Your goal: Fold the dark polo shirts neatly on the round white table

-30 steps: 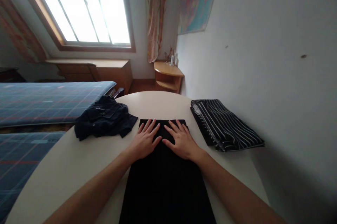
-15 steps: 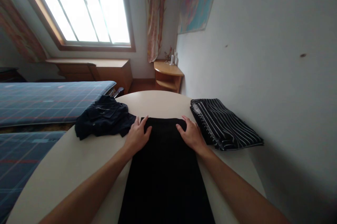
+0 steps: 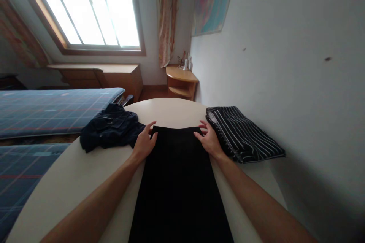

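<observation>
A black garment (image 3: pixel 179 182) lies flat on the round pale table (image 3: pixel 168 110), its straight top edge away from me. My left hand (image 3: pixel 145 142) is at the garment's upper left corner, thumb and fingers gripping the edge there. At the upper right corner my right hand (image 3: pixel 210 140) has its thumb on the cloth and its fingers around the edge. A crumpled dark navy garment (image 3: pixel 111 129) rests on the left, close to my left hand. Right of my right hand lies a folded black cloth with white stripes (image 3: pixel 245 134).
Two mattresses with a blue plaid pattern, an upper one (image 3: pixel 51 111) and a lower one (image 3: pixel 28 174), stand left of the table. A corner shelf (image 3: pixel 182 73) and a wooden desk (image 3: pixel 119 69) are beyond it. The wall (image 3: pixel 270 64) borders the right side.
Both hands have moved outward to the top corners of the black garment, and their fingers have gone from resting on the cloth to curling around its edges.
</observation>
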Available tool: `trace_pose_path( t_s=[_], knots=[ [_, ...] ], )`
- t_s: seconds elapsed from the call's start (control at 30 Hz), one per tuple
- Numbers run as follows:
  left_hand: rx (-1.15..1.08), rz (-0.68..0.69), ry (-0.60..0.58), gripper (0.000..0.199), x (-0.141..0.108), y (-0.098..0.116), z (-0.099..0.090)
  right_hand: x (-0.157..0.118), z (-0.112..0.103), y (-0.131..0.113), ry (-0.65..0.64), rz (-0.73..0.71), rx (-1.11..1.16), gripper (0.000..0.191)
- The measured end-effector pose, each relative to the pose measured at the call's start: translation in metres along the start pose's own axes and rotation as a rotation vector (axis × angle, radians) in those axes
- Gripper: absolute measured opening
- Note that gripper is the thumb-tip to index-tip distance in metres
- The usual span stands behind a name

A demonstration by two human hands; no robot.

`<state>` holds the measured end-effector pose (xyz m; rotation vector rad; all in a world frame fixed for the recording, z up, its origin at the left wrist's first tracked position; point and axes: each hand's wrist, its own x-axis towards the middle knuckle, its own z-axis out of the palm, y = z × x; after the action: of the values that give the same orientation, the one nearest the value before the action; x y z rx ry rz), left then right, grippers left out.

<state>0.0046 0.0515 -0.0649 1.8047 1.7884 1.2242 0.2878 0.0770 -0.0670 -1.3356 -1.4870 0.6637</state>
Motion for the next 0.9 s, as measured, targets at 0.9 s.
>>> trace_pose_path(
  t_s=[0.9],
  knots=[
    [0.003,0.117,-0.008,0.024,-0.010,0.016,-0.003,-0.007,-0.002,-0.020,-0.057,-0.161,-0.113,0.020]
  ],
)
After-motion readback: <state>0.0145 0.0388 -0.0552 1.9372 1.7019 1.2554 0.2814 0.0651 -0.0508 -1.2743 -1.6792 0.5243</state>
